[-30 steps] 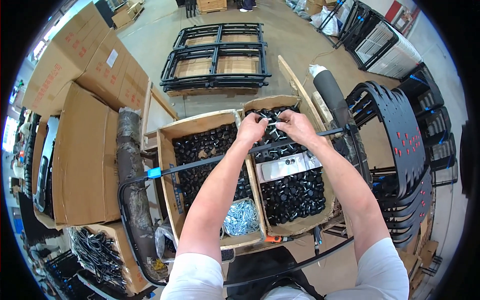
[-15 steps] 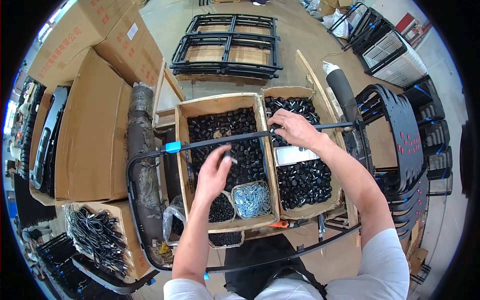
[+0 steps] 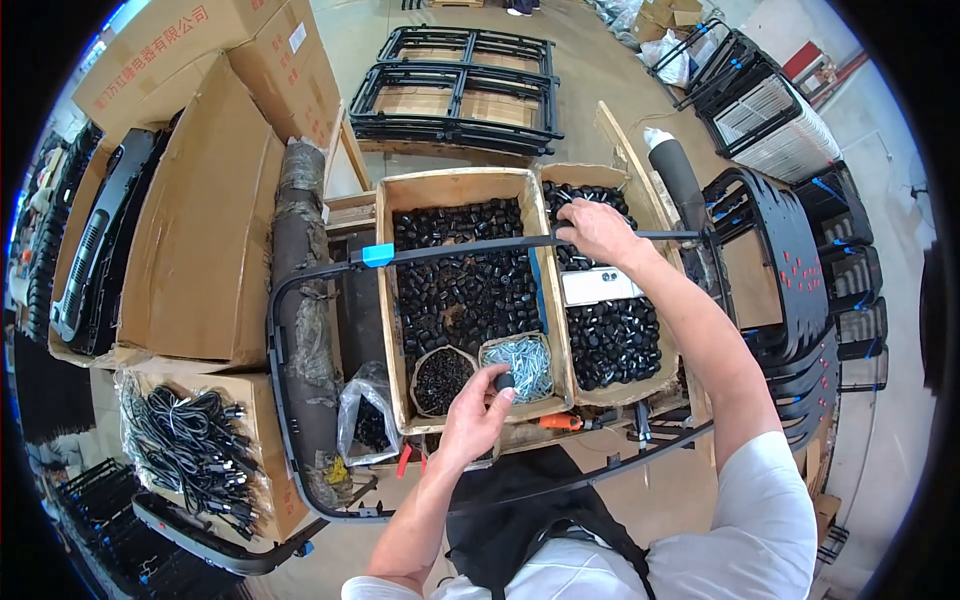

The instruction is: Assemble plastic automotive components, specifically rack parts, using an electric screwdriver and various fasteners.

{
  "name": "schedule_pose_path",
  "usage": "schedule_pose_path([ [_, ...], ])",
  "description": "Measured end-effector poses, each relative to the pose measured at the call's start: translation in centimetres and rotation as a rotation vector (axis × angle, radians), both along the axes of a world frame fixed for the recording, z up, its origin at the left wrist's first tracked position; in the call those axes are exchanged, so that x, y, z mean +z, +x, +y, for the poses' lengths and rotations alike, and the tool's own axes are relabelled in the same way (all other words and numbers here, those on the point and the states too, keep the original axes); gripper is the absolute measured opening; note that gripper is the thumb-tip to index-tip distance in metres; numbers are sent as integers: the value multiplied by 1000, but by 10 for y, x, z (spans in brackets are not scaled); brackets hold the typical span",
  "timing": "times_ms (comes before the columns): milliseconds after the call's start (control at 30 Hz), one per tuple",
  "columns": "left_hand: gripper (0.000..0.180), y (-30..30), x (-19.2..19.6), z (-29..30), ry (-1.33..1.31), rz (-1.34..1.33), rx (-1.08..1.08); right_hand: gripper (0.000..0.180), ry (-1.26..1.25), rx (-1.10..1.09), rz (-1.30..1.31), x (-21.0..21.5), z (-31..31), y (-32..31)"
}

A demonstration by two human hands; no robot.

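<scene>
The left hand (image 3: 472, 420) is at the near wall of the wooden bin (image 3: 460, 190), its grip pinched around a dark round cap (image 3: 504, 381), which sits just above the bin's near right corner and hides some of what lies there. The right hand (image 3: 600, 235) is beyond the bin's right wall, fingers curled at the straight bar of a black tubular frame (image 3: 480, 247); whether this grip clasps the bar or a small part beside it, I cannot tell. That bar crosses above the bin from side to side and covers a strip of the loose black caps (image 3: 460, 285) inside, with blue tape (image 3: 378, 255) wrapped on it over the bin's left wall. In the bin's near end are a small container of black screws (image 3: 443, 380) and, to its right, one of silver screws (image 3: 525, 362). Right of the bin, a cardboard-lined crate holds black studded knobs (image 3: 610, 345) with a pale smartphone (image 3: 600, 287) lying across them. Left of the bin are a wrapped roll (image 3: 300, 210), a tall open carton (image 3: 200, 230) and bundled black cables (image 3: 190, 435); near its front left corner hangs a clear plastic bag (image 3: 368, 420). An orange tool (image 3: 562, 421) lies just before the bin's front right corner, and stacked black frames (image 3: 455, 90) stand beyond its far wall.
</scene>
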State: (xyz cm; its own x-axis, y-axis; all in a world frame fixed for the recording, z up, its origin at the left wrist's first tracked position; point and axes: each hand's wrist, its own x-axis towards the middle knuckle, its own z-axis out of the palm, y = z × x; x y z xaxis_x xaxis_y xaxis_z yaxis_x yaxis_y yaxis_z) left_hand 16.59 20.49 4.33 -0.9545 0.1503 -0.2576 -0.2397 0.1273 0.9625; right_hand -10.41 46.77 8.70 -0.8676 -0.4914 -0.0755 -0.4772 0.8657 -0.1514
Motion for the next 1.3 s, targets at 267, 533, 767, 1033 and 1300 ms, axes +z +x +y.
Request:
schedule_pose_path([
  [267,40,70,-11,14,-57,53,-60,43,127,-128,-61,-16,-11,-4],
  [533,40,117,-3,49,-89,10,-57,37,140,-132,-259,4,-11,-7],
  [767,40,163,-5,103,-11,-83,-267,54,122,-169,50,-40,-13,-21],
  [1033,38,173,-19,132,-178,204,-396,50,-182,-152,220,-74,-6,-23],
  [1300,36,170,-17,141,-170,344,-494,34,78,-7,-184,-36,13,-31],
])
